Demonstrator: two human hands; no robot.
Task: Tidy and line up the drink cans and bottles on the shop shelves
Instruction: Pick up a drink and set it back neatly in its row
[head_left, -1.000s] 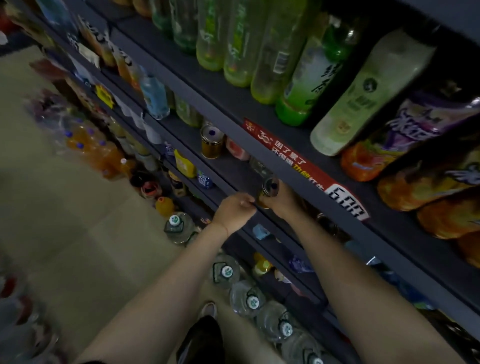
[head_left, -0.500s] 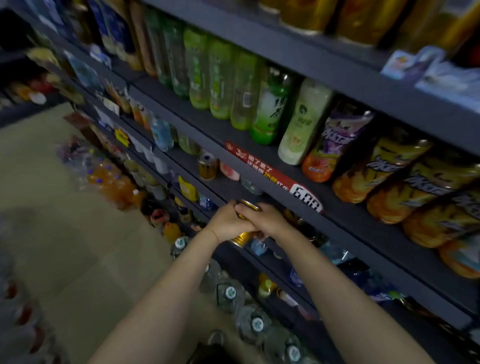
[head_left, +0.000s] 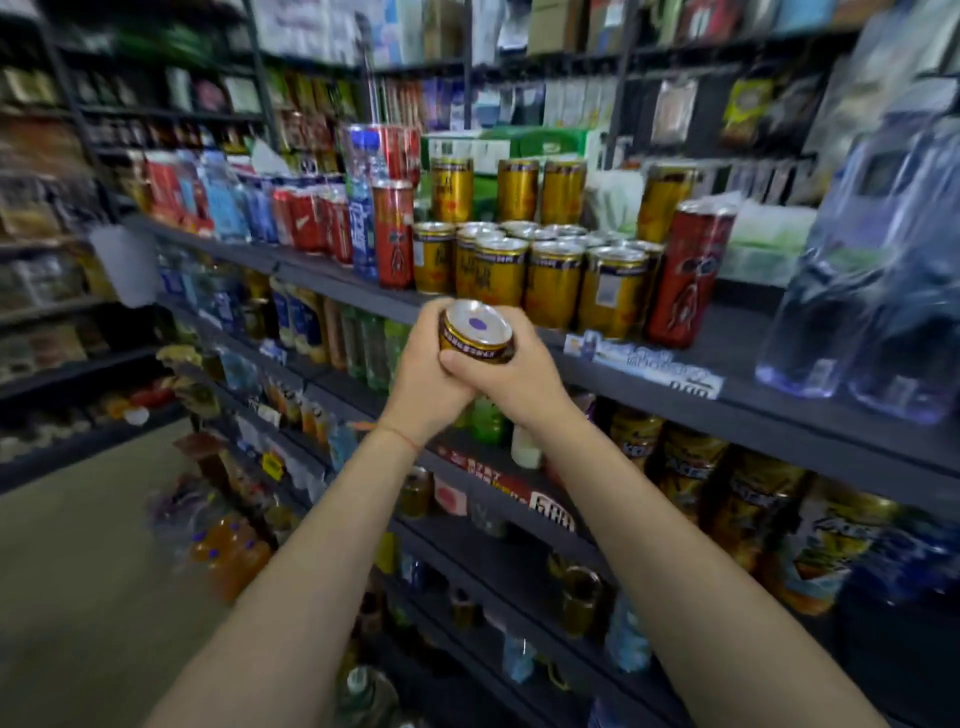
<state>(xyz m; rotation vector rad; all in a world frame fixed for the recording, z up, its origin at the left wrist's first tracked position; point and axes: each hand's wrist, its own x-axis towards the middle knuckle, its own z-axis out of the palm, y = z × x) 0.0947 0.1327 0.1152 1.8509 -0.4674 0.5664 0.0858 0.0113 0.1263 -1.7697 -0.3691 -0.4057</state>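
Just below the top shelf (head_left: 717, 358) edge, left hand (head_left: 423, 371) and right hand (head_left: 511, 382) clamp one gold can (head_left: 477, 332) together; crowded gold cans (head_left: 540, 275) may topple if bumped.

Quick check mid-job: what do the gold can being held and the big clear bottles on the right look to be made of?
Gold can: likely metal, with a shiny silver lid catching light and a glossy printed wall; both hands wrap it. Clear bottles: probably thin transparent plastic with a bluish tint, see-through with soft glare, though motion blur leaves that open.
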